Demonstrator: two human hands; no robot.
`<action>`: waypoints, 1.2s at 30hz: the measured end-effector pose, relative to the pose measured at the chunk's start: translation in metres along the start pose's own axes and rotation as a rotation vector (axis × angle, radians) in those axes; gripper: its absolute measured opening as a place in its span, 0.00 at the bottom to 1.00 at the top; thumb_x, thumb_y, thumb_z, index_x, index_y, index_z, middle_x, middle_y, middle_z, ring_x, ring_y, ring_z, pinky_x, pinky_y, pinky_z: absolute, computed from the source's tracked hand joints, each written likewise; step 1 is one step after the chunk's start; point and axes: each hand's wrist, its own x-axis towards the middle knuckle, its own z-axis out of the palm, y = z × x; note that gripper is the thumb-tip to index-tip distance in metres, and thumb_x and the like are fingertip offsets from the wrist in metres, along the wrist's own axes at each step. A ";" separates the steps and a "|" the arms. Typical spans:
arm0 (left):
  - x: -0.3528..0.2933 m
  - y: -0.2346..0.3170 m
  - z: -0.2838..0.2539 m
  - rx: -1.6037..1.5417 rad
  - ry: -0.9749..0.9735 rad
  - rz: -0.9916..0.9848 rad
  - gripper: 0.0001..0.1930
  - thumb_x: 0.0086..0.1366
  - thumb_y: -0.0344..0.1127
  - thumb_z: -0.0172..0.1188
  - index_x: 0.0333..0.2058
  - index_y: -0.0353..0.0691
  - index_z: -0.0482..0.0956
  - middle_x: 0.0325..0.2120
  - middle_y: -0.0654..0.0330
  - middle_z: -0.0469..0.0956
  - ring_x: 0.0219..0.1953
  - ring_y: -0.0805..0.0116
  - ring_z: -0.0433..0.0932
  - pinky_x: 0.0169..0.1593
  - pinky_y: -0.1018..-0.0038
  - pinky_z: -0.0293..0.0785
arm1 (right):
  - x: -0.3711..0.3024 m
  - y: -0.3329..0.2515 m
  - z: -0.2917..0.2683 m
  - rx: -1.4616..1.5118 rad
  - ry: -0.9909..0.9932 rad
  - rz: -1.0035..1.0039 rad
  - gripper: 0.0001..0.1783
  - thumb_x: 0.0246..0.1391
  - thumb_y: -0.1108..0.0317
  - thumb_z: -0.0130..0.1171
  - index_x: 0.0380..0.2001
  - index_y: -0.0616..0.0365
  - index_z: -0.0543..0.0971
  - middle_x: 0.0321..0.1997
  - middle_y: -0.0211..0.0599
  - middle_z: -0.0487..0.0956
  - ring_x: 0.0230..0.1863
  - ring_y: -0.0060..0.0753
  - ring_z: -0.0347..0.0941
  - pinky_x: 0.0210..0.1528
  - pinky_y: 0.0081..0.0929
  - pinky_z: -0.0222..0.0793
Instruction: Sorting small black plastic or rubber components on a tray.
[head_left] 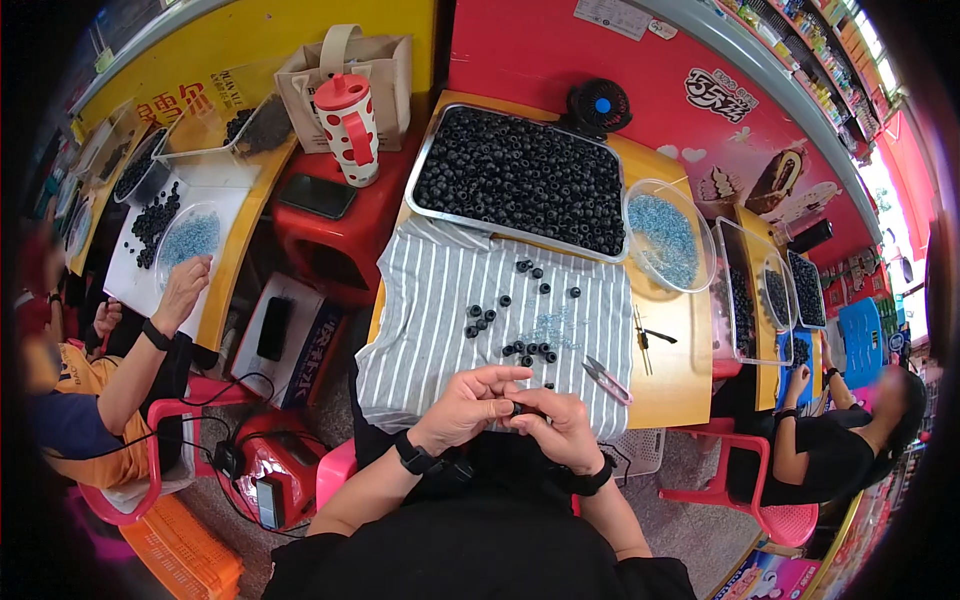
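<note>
Beads (482, 324) lie on cloth (420, 320), seemingly unfinished; near, left hand (465, 405) and right hand (562, 430) pinch a black piece (519, 408); whether far tray (540, 243) is done, unclear.

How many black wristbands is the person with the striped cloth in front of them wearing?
2 that I can see: one black wristband behind the left hand, and a second wristband behind the right hand, each around the wrist.
</note>
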 end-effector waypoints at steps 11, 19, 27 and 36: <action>-0.005 -0.002 -0.008 -0.004 -0.027 -0.037 0.25 0.63 0.30 0.63 0.57 0.30 0.69 0.36 0.62 0.77 0.34 0.77 0.77 0.36 0.83 0.74 | -0.002 -0.002 0.012 -0.117 0.055 -0.089 0.11 0.53 0.75 0.62 0.41 0.63 0.78 0.24 0.40 0.80 0.25 0.36 0.80 0.28 0.26 0.73; 0.002 -0.002 0.003 0.064 0.123 0.008 0.22 0.64 0.22 0.55 0.57 0.30 0.68 0.40 0.53 0.78 0.37 0.69 0.80 0.41 0.77 0.78 | -0.006 -0.016 -0.005 -0.096 0.156 -0.035 0.11 0.52 0.76 0.62 0.40 0.63 0.78 0.27 0.42 0.79 0.26 0.32 0.76 0.29 0.25 0.68; 0.007 -0.003 0.000 0.013 0.030 0.029 0.19 0.65 0.24 0.55 0.55 0.30 0.70 0.42 0.48 0.78 0.40 0.63 0.80 0.43 0.74 0.76 | -0.042 -0.017 -0.090 0.142 0.511 0.213 0.10 0.52 0.77 0.62 0.40 0.63 0.79 0.30 0.26 0.79 0.30 0.13 0.71 0.32 0.14 0.67; -0.001 -0.003 -0.003 0.046 0.072 0.046 0.18 0.66 0.26 0.56 0.54 0.30 0.72 0.41 0.50 0.79 0.40 0.64 0.80 0.43 0.74 0.75 | -0.053 -0.035 -0.253 -0.283 1.056 -0.036 0.13 0.54 0.77 0.59 0.44 0.65 0.76 0.31 0.29 0.78 0.25 0.16 0.70 0.27 0.16 0.64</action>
